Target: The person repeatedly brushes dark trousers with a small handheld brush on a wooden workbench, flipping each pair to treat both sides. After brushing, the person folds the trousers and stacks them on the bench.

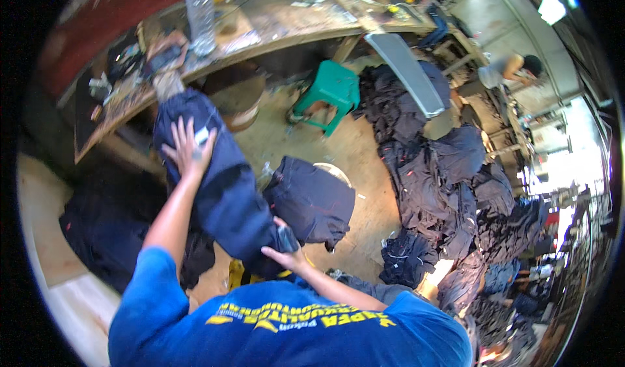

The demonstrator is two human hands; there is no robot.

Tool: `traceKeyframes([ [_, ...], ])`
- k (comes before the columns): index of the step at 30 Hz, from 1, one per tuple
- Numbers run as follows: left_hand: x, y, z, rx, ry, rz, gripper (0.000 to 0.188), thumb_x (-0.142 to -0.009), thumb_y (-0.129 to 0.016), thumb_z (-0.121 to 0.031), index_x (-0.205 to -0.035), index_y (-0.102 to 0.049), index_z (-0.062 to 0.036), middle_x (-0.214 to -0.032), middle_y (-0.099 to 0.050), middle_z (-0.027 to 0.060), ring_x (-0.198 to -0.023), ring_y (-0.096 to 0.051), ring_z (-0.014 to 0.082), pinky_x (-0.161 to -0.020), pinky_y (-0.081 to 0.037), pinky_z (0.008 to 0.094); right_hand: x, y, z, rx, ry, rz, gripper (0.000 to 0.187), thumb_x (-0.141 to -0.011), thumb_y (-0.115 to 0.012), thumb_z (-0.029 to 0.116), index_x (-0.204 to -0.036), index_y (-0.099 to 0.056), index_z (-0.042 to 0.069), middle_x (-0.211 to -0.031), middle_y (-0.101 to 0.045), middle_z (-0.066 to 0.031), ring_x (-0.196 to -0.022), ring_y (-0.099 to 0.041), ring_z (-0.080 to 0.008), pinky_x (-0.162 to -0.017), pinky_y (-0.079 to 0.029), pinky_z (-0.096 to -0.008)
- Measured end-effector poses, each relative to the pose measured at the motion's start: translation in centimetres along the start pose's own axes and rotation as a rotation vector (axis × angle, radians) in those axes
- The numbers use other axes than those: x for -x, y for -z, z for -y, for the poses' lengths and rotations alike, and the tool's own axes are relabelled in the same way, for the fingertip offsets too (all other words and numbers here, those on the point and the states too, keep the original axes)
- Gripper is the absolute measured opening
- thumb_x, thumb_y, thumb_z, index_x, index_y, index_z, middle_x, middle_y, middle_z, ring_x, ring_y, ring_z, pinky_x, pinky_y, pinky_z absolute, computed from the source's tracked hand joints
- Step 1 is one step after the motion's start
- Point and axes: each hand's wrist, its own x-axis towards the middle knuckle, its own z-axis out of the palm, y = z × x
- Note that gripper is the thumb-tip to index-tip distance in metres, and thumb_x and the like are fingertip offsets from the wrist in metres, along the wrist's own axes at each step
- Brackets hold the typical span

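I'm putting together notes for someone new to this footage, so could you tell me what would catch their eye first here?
At centre, the left hand lies flat on a long dark blue garment while the right hand grips its lower end. Heaps of dark clothing cover the floor on the right. A bright green plastic stool stands below a cluttered wooden workbench at the top, with a clear plastic bottle on it.

Left hand point(187, 147) stretched forward, fingers spread flat; right hand point(286, 253) close in, fingers curled.
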Motion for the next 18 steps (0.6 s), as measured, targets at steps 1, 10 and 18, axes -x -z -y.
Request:
traceKeyframes([
  [1, 2.2, 0.9, -0.1, 0.15, -0.089, -0.024, 0.083, -0.096, -0.075, -0.06, -0.16, -0.052, -0.0136, -0.177, -0.036, 0.0156, -0.165, -0.029, 0.0366, -0.125, -0.018, 0.0789, 1.7, 1.1, -1.0, 0.086, 0.021, 0.029, 0.085, -0.09, -0.09, 0.014, -0.162, -0.048, 0.007, -0.159, -0.056, -0.0185, -0.148, -0.054, -0.0338, -0.123, -0.042, -0.0421],
  [10, 24.4, 13.0, 4.7, -0.028, -0.492, 0.38, 0.087, -0.095, -0.073, -0.052, -0.163, -0.049, -0.0029, -0.172, -0.045, 0.0174, -0.166, -0.027, 0.0426, -0.132, -0.005, 0.0701, 9.1, 30.9, -4.0, 1.179, -0.576, 0.15, 0.094, -0.072, -0.079, 0.001, -0.153, -0.056, 0.043, -0.139, -0.06, -0.0195, -0.11, -0.075, -0.0432, -0.096, -0.063, -0.0496],
  [18, 9.2, 5.4, 0.2, 0.177, -0.597, 0.146, 0.088, -0.1, -0.069, -0.052, -0.167, -0.043, -0.0016, -0.177, -0.037, 0.0152, -0.166, -0.028, 0.0411, -0.134, -0.009, 0.0665, -5.0, 32.1, -2.5, 1.295, -0.17, -0.311, 0.059, -0.093, -0.067, 0.005, -0.15, -0.06, 0.016, -0.149, -0.057, -0.0275, -0.122, -0.067, -0.0454, -0.103, -0.055, -0.0518],
])
